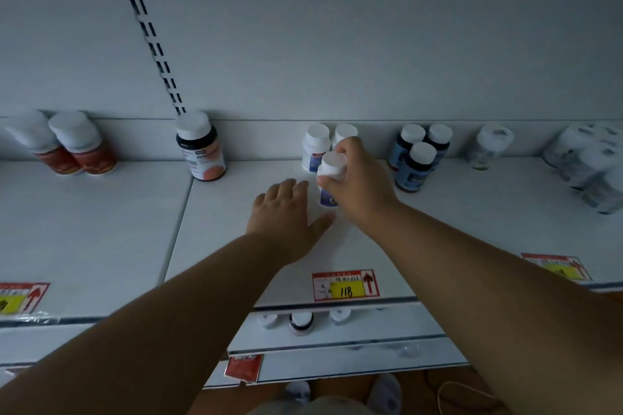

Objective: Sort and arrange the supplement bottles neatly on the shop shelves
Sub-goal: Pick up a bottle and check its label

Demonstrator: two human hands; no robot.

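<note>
White supplement bottle (332, 175) gripped near cap by right hand (359, 184), fingers wrapped round it. Left hand (286, 216) laid flat on shelf (236, 246), fingers together, thumb spread.

- A single wide-angle view comes from the person's head, looking forward and steeply down at a white shelf (101, 232).
- It sits close: both forearms stretch from the lower corners toward the frame's centre.
- The back panel (371, 27) fills the upper half; lower shelf edges and floor (573, 394) show along the bottom.
</note>
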